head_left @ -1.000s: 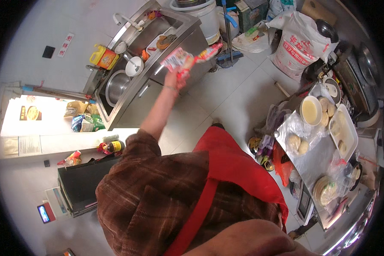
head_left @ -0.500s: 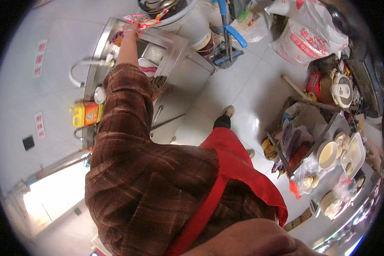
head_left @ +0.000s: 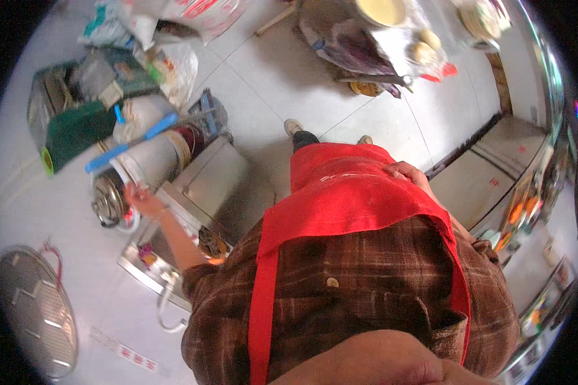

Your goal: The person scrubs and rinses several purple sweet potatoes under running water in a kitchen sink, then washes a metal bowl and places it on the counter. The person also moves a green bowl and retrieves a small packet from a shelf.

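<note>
My left hand reaches out to the left, over the rim of a whitish bin beside the metal sink unit. Its fingers are blurred, and whether they grip anything cannot be made out. Just below that hand shows part of a red-and-white packet, next to shiny steel lids or pans. On the front of my red apron lies my right hand, its fingers loosely stretched over the cloth.
A blue-handled long tool leans across the bin. Behind it stand a green crate and plastic bags. A curved white faucet rises at the sink. Far off sits a bowl of pale yellow liquid; low steel cabinets line the right.
My view has turned left, and my body now faces forward. The left hand, which held the red-and-white packet over the sink's far end, is now at the bin. My right hand has come into view.
</note>
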`<state>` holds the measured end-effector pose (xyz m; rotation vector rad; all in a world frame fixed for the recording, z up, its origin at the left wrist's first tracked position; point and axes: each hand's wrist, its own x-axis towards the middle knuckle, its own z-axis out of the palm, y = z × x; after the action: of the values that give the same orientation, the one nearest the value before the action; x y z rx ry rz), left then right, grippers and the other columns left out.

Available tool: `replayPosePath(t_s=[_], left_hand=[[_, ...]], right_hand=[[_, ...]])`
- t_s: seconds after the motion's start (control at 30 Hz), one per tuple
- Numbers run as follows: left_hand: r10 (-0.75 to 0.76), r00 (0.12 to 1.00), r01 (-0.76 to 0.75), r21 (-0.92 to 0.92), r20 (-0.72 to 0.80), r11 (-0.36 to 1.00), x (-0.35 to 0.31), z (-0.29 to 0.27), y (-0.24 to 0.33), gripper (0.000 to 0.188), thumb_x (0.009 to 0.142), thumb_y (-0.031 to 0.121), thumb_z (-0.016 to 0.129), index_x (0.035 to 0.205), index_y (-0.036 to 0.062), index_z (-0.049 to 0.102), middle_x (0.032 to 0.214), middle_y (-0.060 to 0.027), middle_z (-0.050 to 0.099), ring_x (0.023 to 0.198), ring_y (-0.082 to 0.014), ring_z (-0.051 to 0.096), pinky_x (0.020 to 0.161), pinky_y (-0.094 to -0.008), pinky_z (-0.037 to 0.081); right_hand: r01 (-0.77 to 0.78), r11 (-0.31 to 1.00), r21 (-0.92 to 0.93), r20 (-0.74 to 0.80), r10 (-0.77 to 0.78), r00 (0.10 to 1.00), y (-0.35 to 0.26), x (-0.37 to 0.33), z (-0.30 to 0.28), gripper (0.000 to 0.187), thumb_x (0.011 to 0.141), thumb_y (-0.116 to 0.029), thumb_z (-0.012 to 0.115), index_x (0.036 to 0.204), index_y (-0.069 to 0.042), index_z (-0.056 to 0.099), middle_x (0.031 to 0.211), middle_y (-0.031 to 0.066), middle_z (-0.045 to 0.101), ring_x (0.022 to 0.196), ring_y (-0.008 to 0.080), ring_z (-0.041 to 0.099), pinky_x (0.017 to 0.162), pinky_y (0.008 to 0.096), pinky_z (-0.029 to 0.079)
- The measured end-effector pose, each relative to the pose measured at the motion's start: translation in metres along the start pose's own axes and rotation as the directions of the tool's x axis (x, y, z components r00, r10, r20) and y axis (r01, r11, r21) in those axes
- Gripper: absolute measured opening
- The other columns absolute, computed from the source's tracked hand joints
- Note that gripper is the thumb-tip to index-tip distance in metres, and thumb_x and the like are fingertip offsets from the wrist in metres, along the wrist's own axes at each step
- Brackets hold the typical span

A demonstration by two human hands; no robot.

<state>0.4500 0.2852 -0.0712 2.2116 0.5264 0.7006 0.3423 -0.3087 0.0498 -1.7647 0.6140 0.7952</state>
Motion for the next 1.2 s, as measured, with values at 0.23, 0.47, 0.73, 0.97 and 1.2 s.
replayPosePath(t_s=[0.23, 0.47, 0.73, 0.97, 1.2], left_hand=[[0.319, 0.412, -0.016, -0.343, 0.854, 0.939, -0.236, 0.191, 0.232, 0.023, 0.079, 0.001, 0.042, 0.099, 0.0033, 0.052, 0.093, -0.0064, 0.057, 0.079, -0.0136, 0.058, 0.064, -0.0253, 0.046], [0.358, 0.07, 0.051, -0.362, 0.931, 0.931, -0.421, 0.273, 0.4, 0.023, 0.083, 0.005, 0.04, 0.102, 0.003, 0.052, 0.095, -0.0065, 0.056, 0.081, -0.0138, 0.057, 0.064, -0.0239, 0.046], [0.151, -0.141, 0.202, -0.121, 0.979, 0.972, -0.54, 0.375, 0.517, 0.025, 0.084, 0.008, 0.041, 0.107, 0.0032, 0.049, 0.097, -0.0081, 0.056, 0.08, -0.0137, 0.057, 0.064, -0.024, 0.047], [0.007, -0.032, 0.291, 0.002, 0.999, 0.957, -0.577, 0.512, 0.556, 0.025, 0.084, 0.008, 0.042, 0.108, 0.001, 0.047, 0.099, -0.0112, 0.054, 0.081, -0.0158, 0.057, 0.061, -0.0239, 0.049], [-0.078, 0.162, 0.285, 0.029, 0.984, 0.958, -0.585, 0.645, 0.566, 0.027, 0.081, 0.005, 0.046, 0.108, 0.0032, 0.046, 0.102, -0.0105, 0.052, 0.084, -0.017, 0.055, 0.063, -0.0263, 0.05]], right_hand=[[0.06, 0.956, 0.289, -0.147, -0.018, 0.989, 0.12, -0.064, -0.071, 0.029, 0.085, -0.024, 0.047, 0.083, 0.003, 0.057, 0.076, 0.001, 0.055, 0.072, 0.0097, 0.05, 0.064, 0.0236, 0.04], [0.264, 0.468, 0.843, -0.249, -0.095, 0.964, 0.237, -0.126, -0.171, 0.024, 0.086, -0.022, 0.046, 0.073, -0.003, 0.052, 0.07, -0.007, 0.046, 0.066, 0.0026, 0.04, 0.056, 0.0189, 0.034], [0.265, 0.508, 0.819, -0.225, -0.14, 0.964, 0.345, -0.107, -0.259, 0.021, 0.086, -0.019, 0.045, 0.072, -0.004, 0.049, 0.067, -0.0064, 0.043, 0.065, 0.0033, 0.04, 0.056, 0.0192, 0.034], [0.195, 0.779, 0.596, -0.427, 0.102, 0.898, 0.394, -0.058, -0.333, 0.015, 0.083, -0.013, 0.047, 0.074, -0.001, 0.051, 0.066, 0.0024, 0.051, 0.06, 0.0097, 0.045, 0.053, 0.0221, 0.036], [0.279, 0.901, 0.332, -0.648, 0.003, 0.762, 0.43, 0.007, -0.422, 0.016, 0.081, -0.011, 0.047, 0.092, -0.004, 0.056, 0.093, 0.0098, 0.055, 0.086, 0.0219, 0.053, 0.074, 0.0297, 0.04]])
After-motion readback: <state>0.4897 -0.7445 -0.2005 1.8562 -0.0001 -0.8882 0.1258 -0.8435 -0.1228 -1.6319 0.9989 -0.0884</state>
